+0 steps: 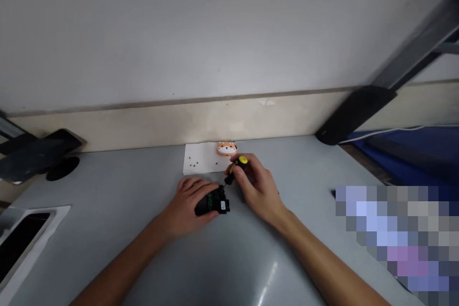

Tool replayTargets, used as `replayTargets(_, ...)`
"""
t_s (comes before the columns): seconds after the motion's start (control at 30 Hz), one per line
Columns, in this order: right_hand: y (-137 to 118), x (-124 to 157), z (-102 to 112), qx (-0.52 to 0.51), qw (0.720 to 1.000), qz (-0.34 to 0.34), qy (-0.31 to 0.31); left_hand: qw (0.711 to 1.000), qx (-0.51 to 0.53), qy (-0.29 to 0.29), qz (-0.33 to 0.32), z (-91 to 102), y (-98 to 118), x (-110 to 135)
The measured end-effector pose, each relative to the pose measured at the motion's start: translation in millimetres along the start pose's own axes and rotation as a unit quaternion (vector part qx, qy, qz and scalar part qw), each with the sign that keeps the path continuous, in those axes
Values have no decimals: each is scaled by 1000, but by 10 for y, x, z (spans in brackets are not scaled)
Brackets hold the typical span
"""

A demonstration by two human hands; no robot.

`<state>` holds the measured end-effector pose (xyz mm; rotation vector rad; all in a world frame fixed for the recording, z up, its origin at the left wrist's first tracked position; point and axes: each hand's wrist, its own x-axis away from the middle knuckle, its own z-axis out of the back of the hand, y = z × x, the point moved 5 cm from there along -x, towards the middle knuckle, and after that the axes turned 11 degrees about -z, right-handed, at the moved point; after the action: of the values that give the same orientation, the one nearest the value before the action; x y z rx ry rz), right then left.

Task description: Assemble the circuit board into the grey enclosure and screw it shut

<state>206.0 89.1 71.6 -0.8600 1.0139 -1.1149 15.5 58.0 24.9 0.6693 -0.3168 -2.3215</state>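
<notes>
A small black device (211, 202) with a green circuit board showing and a white label lies on the grey table. My left hand (191, 203) is closed around its left side, fingers over the back edge and thumb along the front. In my right hand (260, 186) is a screwdriver (239, 165) with a black and yellow handle, tilted so its shaft points down to the device's back right part. The tip seems to reach the device, but it is too small to see whether it sits in a screw. Behind the hands lies a white paper sheet (202, 153) with several tiny dark pieces, possibly screws.
An orange animal-face case (226, 148) rests on the sheet's back right corner. A dark phone-like slab (25, 239) lies on white paper at left, near a black stand (62, 168). A black post base (353, 117) stands at right. A pixelated area covers the lower right.
</notes>
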Motion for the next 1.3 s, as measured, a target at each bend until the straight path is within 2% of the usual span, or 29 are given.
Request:
replayTargets(0.67,13,6,-21,24,1000,1,6,1000,5,-7,4,2,5,-13)
replayTargets(1.0,-123,69,-86,34,994,62,-85,1000,8,-10,3,-29,-16,-2)
replayTargets(1.13,-138,81,-84,30,991,62,-112,1000,8,-13,7,-26,-6,-1)
replayTargets(1.3,-213,74,-100,-47,988,54,-137,1000,4,-16,16,-24,-1,6)
